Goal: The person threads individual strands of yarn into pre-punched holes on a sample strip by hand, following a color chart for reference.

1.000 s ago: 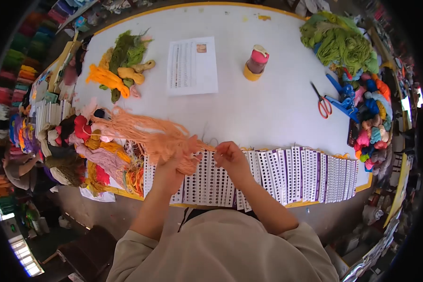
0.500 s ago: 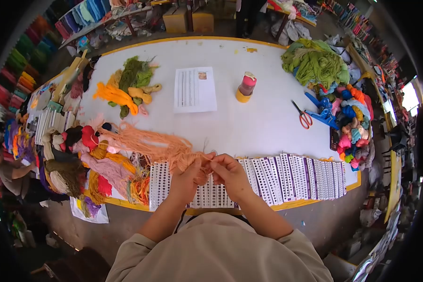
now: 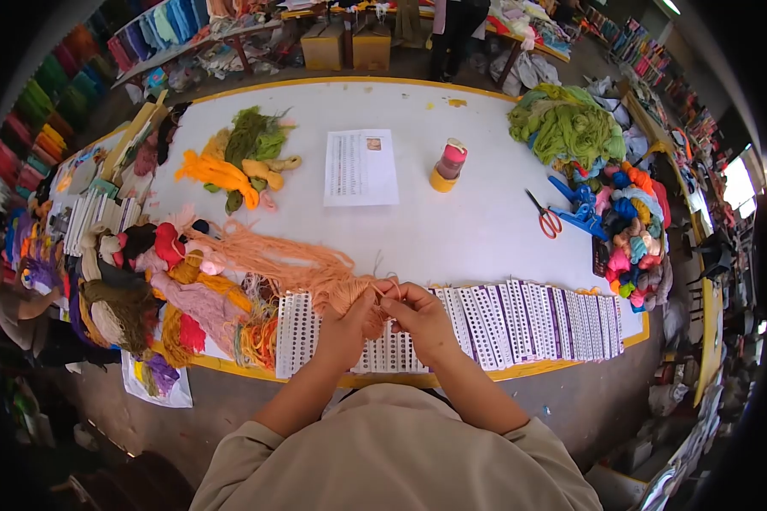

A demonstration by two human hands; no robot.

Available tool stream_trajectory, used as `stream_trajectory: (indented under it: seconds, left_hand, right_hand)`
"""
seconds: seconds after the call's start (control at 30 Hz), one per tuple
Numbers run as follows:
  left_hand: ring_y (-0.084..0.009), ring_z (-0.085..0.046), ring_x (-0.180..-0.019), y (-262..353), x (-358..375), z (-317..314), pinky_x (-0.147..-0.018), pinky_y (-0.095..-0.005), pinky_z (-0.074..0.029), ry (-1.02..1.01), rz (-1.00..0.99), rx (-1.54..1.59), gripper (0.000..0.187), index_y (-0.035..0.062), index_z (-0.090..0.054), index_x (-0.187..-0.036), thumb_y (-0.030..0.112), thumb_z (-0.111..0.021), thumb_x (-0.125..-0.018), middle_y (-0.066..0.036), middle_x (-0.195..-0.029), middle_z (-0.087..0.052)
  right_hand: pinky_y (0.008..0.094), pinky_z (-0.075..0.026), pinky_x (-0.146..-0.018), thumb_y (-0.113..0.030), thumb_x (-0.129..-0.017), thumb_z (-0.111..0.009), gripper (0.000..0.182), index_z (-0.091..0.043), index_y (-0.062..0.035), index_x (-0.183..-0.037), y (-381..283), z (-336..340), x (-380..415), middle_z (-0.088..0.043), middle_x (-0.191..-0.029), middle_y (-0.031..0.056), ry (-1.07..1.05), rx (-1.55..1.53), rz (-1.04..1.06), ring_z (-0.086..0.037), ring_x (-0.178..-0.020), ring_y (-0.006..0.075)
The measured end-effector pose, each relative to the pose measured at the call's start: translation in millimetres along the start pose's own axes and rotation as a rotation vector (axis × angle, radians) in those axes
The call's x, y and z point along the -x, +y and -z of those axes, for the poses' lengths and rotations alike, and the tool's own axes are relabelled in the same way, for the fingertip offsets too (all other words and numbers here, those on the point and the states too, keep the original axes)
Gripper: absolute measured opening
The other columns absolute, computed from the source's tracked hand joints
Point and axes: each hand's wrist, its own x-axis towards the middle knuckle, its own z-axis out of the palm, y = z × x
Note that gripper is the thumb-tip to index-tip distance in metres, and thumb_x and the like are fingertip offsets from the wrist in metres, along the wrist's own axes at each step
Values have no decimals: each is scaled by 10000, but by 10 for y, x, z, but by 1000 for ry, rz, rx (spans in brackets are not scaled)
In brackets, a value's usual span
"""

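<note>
A peach yarn skein [image 3: 273, 255] stretches across the table from the left toward my hands. My left hand [image 3: 347, 328] is closed around its bunched near end, and some strands hang below the fingers. Close beside it, my right hand [image 3: 420, 317] pinches a strand of the same yarn between thumb and forefinger. Both hands are over a row of white punched cards [image 3: 520, 324] with dark round holes and purple edges, lying along the table's near edge. The cards directly under my hands are partly hidden.
Colourful yarn heaps lie at the left [image 3: 200, 311] and right [image 3: 643, 230]. Farther back are orange yarn [image 3: 219, 173], a printed sheet [image 3: 360, 170], a thread cone [image 3: 448, 166], scissors [image 3: 545, 217] and green yarn [image 3: 562, 123]. A person [image 3: 17, 311] is at the far left.
The view has tilted slightly, so the table appears a little lower. My hands stay on the peach yarn, with the right fingers shifted slightly at the strand.
</note>
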Motion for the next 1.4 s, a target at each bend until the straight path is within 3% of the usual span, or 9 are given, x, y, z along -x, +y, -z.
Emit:
stream_trajectory:
  seconds: [0.2, 0.53, 0.87, 0.97, 1.0, 1.07, 1.2, 1.3, 1.4]
  left_hand:
    - [-177, -549, -1115, 43, 45, 7, -964, -317, -443, -40, 106, 264, 359, -22, -555, -1229, 238, -444, -1008, -99, -1222, -579]
    - [-154, -553, -1072, 25, 135, -152, -902, -291, -444, -50, 106, 154, 346, -19, -577, -1207, 235, -485, -991, -95, -1206, -586]
    - [-125, -584, -675, 22, -14, -215, -559, -220, -456, 144, 100, -73, 263, 2, -605, -971, 255, -531, -974, -77, -866, -638]
    - [-106, -551, -604, 165, -180, 227, -468, -225, -427, 240, 238, 59, 186, 28, -550, -953, 212, -520, -966, -60, -787, -595]
    - [-92, -524, -576, 134, -250, 467, -437, -221, -405, 320, 212, 137, 162, 35, -542, -960, 194, -515, -963, -44, -770, -579]
    - [-54, -430, -519, 118, -412, 1203, -414, -189, -347, 319, 253, 426, 130, 60, -540, -921, 181, -516, -960, 7, -721, -520]
    - [-38, -364, -494, 211, -547, 2582, -404, -167, -295, 523, 213, 527, 55, 85, -535, -903, 113, -504, -939, 34, -701, -489]
    - [-36, -357, -488, 520, -514, 3194, -401, -174, -287, 555, 156, 532, 81, 91, -536, -906, 95, -466, -947, 45, -694, -485]
    - [-29, -349, -481, 988, -395, 3170, -408, -174, -297, 714, -40, 526, 160, 128, -535, -820, 159, -476, -965, 73, -635, -446]
  right_hand:
    - [209, -445, -604, -135, -899, -626, 70, -607, -75, -931, -28, 31, 60, -636, -854, -23, 31, -241, -45, -525, -690, 42]
    - [212, -445, -613, -140, -900, -623, 92, -626, -60, -946, 21, 74, 159, -615, -814, -18, -30, 49, 85, -528, -703, 43]
    - [224, -460, -571, -165, -958, -536, 95, -556, -71, -961, -49, 317, 364, -539, -814, -19, -56, 241, 40, -494, -673, 50]
    - [260, -461, -755, -178, -992, -477, 160, -538, -68, -891, 122, 1116, 131, -572, -937, 35, 180, 47, 554, -512, -807, 86]
    - [273, -467, -806, -209, -1002, -466, 181, -526, -78, -891, 14, 1326, 123, -601, -1003, 69, 476, 379, 586, -538, -879, 114]
    - [322, -470, -916, -235, -983, -500, 183, -530, -80, -890, -129, 1796, 79, -613, -1102, 117, 575, -226, 361, -584, -1028, 222]
    - [344, -512, -805, -166, -983, -472, 161, -521, -102, -843, 282, 3341, 32, -555, -788, 36, 473, -548, 367, -569, -752, 173]
    - [235, -451, -624, -128, -930, -522, 136, -533, -106, -796, 217, 4241, 175, -485, -644, -5, 541, -395, 402, -501, -618, 107]
    - [215, -312, -389, -149, -915, -429, 196, -448, -129, -721, -156, 5416, 621, -409, -620, -14, 1031, -179, 396, -428, -473, 118]
